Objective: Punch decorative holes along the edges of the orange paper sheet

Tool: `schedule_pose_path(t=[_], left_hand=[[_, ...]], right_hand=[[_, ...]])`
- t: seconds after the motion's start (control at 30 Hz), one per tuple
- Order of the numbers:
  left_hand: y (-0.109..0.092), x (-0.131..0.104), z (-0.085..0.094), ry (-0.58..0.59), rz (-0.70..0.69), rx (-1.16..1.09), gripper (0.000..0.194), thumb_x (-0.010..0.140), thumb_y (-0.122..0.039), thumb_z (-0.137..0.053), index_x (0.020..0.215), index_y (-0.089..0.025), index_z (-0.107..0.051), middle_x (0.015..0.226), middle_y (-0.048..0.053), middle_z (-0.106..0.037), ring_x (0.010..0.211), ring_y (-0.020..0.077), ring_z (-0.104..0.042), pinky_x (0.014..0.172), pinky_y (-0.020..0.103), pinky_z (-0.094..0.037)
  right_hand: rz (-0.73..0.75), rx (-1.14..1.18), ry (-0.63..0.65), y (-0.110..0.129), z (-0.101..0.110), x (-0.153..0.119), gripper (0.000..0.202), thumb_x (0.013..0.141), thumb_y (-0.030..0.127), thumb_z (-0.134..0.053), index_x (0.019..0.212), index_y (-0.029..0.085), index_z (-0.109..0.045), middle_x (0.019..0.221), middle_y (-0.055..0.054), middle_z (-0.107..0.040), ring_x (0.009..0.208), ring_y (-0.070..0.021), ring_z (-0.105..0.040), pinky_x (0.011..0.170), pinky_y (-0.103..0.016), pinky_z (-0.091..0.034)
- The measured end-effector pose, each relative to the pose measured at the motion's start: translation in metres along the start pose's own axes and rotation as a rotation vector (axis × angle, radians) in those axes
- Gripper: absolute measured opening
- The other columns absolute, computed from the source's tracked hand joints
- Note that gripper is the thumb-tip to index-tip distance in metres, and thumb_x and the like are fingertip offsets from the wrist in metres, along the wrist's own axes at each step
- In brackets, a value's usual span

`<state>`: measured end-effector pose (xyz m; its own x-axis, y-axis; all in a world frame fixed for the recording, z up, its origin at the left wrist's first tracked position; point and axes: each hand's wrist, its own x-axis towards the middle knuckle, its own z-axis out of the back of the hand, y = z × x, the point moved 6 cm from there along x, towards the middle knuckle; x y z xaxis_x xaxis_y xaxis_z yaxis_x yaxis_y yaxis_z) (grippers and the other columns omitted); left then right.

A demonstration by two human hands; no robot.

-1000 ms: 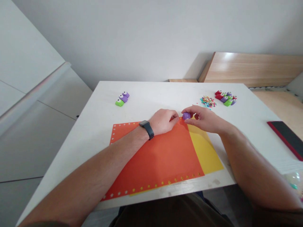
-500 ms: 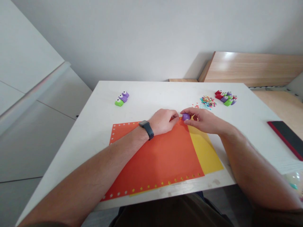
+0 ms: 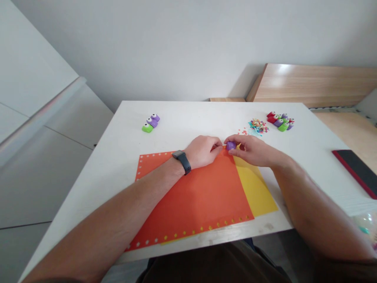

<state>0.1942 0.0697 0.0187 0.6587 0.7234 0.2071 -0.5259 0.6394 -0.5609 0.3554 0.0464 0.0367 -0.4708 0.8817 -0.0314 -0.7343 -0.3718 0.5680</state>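
Note:
A sheet of orange paper (image 3: pixel 203 192) lies on the table, with small punched shapes along its left edge, lower edge and part of its upper edge. My left hand (image 3: pixel 204 151), a dark watch on its wrist, rests on the sheet, its fingers closed at the upper edge. Between the thumb and fingers of my right hand (image 3: pixel 253 150) is a small purple craft punch (image 3: pixel 231 146), set at the orange sheet's upper right corner. Yellow paper (image 3: pixel 256 188) sticks out from under the orange sheet on the right.
Several punches (image 3: pixel 281 121) in red, green and purple stand at the back right. Beside them is a heap of colourful paper cutouts (image 3: pixel 258 125). Three more punches (image 3: pixel 151 122) stand back left. A dark, red-edged flat object (image 3: pixel 356 171) lies at the right edge of the white table (image 3: pixel 182 122).
Both hands, the punch and the paper hold nearly the same positions. Only a very slight shift of the whole view shows.

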Motion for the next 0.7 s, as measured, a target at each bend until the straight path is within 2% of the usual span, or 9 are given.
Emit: schedule_pose_path(t=[0.7], left_hand=[[-0.0012, 0.0008, -0.0024, -0.004, -0.009, 0.029, 0.024, 0.097, -0.028, -0.054, 0.1, -0.02, -0.077, 0.094, 0.006, -0.08, 0.085, 0.0207, -0.073, 0.074, 0.03, -0.05]], right_hand=[[-0.022, -0.025, -0.033, -0.0036, -0.0044, 0.0026, 0.023, 0.089, 0.032, -0.063, 0.109, 0.023, -0.07, 0.088, -0.002, -0.072, 0.075, -0.0173, -0.062, 0.072, -0.03, -0.046]])
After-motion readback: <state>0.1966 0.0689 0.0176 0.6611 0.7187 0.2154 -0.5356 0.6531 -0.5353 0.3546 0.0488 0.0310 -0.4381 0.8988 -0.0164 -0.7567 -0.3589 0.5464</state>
